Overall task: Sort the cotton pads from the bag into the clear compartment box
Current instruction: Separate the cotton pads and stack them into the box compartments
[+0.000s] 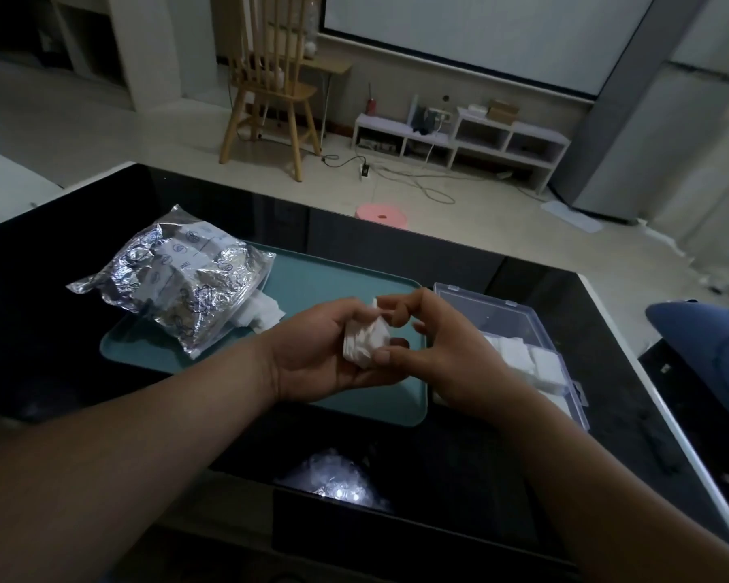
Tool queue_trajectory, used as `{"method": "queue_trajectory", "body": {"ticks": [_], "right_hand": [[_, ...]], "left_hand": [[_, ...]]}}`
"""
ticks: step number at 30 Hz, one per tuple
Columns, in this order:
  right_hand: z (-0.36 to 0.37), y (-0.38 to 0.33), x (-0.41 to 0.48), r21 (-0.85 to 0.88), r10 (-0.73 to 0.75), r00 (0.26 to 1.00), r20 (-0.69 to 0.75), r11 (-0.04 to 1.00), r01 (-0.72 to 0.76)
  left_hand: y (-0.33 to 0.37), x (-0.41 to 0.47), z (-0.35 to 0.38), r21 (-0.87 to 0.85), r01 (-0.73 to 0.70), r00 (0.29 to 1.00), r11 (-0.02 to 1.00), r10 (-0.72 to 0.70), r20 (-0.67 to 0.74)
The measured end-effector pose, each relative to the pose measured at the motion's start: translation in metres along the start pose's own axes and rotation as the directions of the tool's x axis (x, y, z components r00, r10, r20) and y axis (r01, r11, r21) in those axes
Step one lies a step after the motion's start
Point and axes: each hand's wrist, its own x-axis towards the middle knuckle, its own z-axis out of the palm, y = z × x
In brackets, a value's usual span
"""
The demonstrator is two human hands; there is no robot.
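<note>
A stack of white cotton pads (365,340) lies in my left hand (316,355), whose fingers curl round it above the teal tray (333,284). My right hand (442,351) meets the stack from the right, thumb and fingertips pinching its edge. The crinkled clear bag (177,284) lies on the tray's left side, with a few pads (264,313) spilling from its mouth. The clear compartment box (518,326) stands open just right of the tray and holds white pads (527,359) in its near part.
The tray and box sit on a glossy black table (60,330) with a white edge on the right. A blue object (708,334) lies at the far right. Beyond the table are a wooden chair (270,86), a pink stool (381,216) and low white shelves (459,136).
</note>
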Motion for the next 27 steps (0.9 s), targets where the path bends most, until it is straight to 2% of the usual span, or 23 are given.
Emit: {"method": "queue_trajectory", "body": {"ticks": [7,13,18,22,27], "right_hand": [[-0.001,0.001,-0.016,-0.016,0.057,0.998,-0.013,0.998,-0.057],[-0.014,-0.001,-0.023,-0.05,0.01,1.0,0.011,0.999,-0.01],[-0.021,-0.002,-0.033,-0.023,0.019,1.0,0.013,1.0,-0.019],[-0.027,-0.003,-0.039,0.012,0.023,1.0,0.005,1.0,-0.023],[-0.024,0.007,-0.038,0.038,0.027,0.998,-0.061,0.999,-0.024]], "left_hand": [[-0.015,0.013,0.009,0.129,0.023,0.999,0.991,-0.028,0.042],[-0.019,0.017,0.027,0.148,0.017,0.995,0.989,-0.031,0.09],[-0.025,0.026,0.026,0.147,0.045,0.993,0.988,-0.061,0.106],[-0.027,0.031,0.028,0.072,0.006,0.999,0.997,-0.009,0.042],[-0.028,0.034,0.032,0.062,-0.022,1.0,0.998,0.021,0.019]]}}
